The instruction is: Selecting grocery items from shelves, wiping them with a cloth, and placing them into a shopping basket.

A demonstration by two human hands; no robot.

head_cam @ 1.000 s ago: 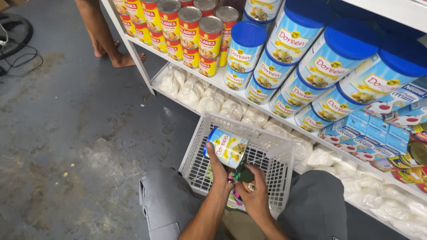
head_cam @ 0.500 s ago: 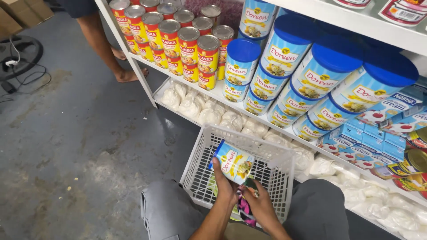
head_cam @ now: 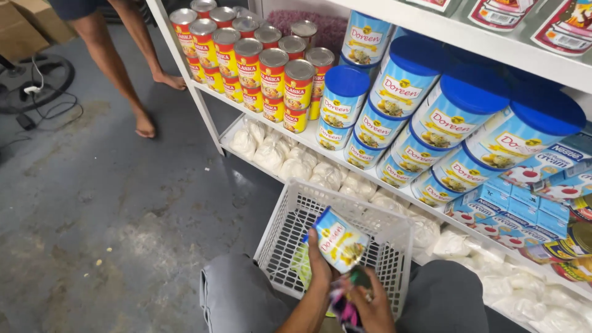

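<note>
Shop aisle, grey concrete floor [head_cam: 92,203], white shelf [head_cam: 320,132] running alongside. Left hand [head_cam: 320,262] is gripping a blue-and-yellow can [head_cam: 339,240], fingers clamped around its lower side, tilted over the white basket [head_cam: 290,228]. Can is looking rigid, smooth, probably weighty; best gripped round the body. Right hand [head_cam: 370,302] is closing on a dark, blurred item, unidentifiable. Basket contents mostly hidden.

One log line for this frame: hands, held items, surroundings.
left hand: holds blue-capped can | right hand: grips dark packet | below: white basket | beside: stocked shelf
</note>
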